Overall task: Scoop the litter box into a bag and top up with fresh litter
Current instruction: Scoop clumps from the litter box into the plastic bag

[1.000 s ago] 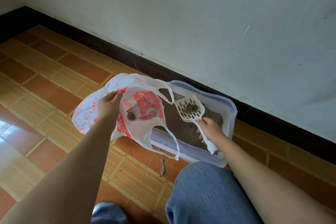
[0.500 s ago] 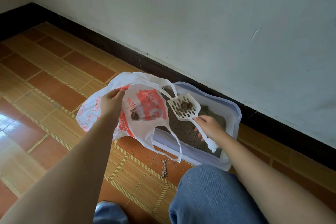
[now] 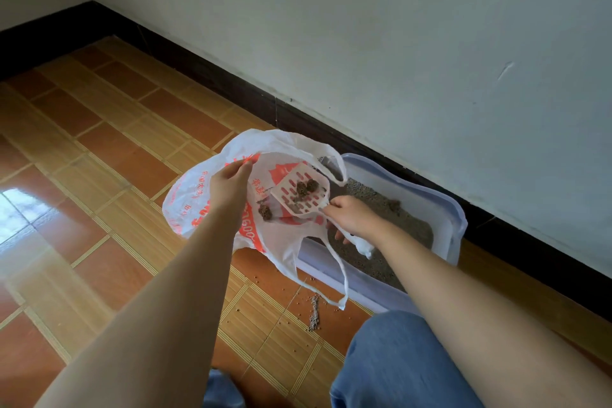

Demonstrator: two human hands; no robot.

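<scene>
Scoop moved over bag, pointing left | hands: left pinches bag, right grips scoop

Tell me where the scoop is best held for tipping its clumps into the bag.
By its handle, from the litter box side, as the right hand grips it. The scoop head carries clumps over the bag mouth; the handle points back, clear of the load.

Plastic bag: red print on white. Digits "600" legible toward its 6 o'clock edge. Chinese characters at 9 o'clock, too blurred to read.
</scene>
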